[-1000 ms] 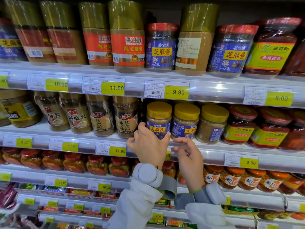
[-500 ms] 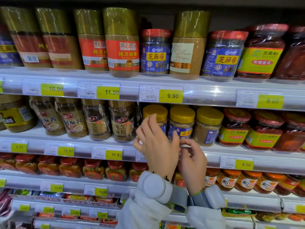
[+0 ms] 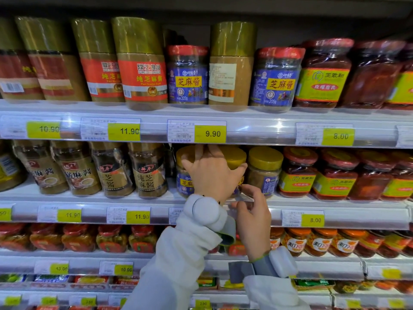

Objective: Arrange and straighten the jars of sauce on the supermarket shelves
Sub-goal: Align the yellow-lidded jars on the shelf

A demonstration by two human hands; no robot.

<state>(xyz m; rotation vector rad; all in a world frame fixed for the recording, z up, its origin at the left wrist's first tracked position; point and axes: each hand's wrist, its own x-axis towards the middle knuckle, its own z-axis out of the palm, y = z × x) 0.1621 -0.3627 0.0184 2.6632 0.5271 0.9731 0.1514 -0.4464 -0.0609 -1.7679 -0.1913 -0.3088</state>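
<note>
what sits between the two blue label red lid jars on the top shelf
In the head view, one tall gold-capped jar stands between the two blue-label jars, turned so its white back label faces out.

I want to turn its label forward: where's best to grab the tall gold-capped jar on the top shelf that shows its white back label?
Grip the tall gold-capped jar by its wide cap, from the front. Shorter red-lidded jars crowd its body on both sides, while the cap stands clear above them.
</note>
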